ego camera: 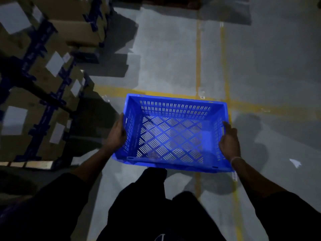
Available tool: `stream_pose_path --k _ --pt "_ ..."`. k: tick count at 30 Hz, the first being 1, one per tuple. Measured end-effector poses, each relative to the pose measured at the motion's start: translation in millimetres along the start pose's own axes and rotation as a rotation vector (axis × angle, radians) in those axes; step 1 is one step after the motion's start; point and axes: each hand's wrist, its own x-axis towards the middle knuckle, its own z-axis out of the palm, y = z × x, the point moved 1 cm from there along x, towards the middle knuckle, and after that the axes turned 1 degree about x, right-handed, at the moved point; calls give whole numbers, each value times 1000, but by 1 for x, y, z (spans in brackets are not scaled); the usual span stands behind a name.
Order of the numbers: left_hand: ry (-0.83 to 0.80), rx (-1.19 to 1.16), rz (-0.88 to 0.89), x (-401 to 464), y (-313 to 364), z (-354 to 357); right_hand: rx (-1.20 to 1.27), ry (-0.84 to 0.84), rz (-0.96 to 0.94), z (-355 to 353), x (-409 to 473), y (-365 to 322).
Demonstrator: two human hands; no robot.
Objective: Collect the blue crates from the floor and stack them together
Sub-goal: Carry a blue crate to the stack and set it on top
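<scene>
A dim grey concrete floor [165, 58] fills most of the view, marked with yellow painted lines [198, 66] that cross each other. Along the left side stand stacks of brown cardboard boxes [43, 77] with white labels and dark blue strapping; the stacks run out of view at the left and top edges, so they cannot be counted exactly.

One blue crate [173, 133] is in view, held above the floor in front of the person, over the crossing of the yellow lines. It is open-topped with slotted walls and a lattice bottom, and appears to hold nothing, though the light is poor.

Two bare hands carry it. The left hand [116, 134] grips the crate's left side wall, fingers wrapped out of sight beneath or behind it. The right hand [229, 142] grips the right side wall, a pale band at its wrist.

At the bottom, the person's dark clothing blends into shadow. One small white scrap [295, 162] lies on the floor at right.
</scene>
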Motion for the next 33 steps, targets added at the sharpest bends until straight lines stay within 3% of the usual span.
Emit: stream_pose_path --k 7,15,22,33 --pt "-151 -250 -179 157 -71 62 28 -74 90 111 140 23" --pt "-198 -513 -313 317 -208 230 -3 -182 106 300 300 116" --pt "-221 -491 -290 425 -284 329 -50 -234 111 423 410 179" --pt "-133 -291 -210 484 -310 381 -33 -298 189 496 463 205"
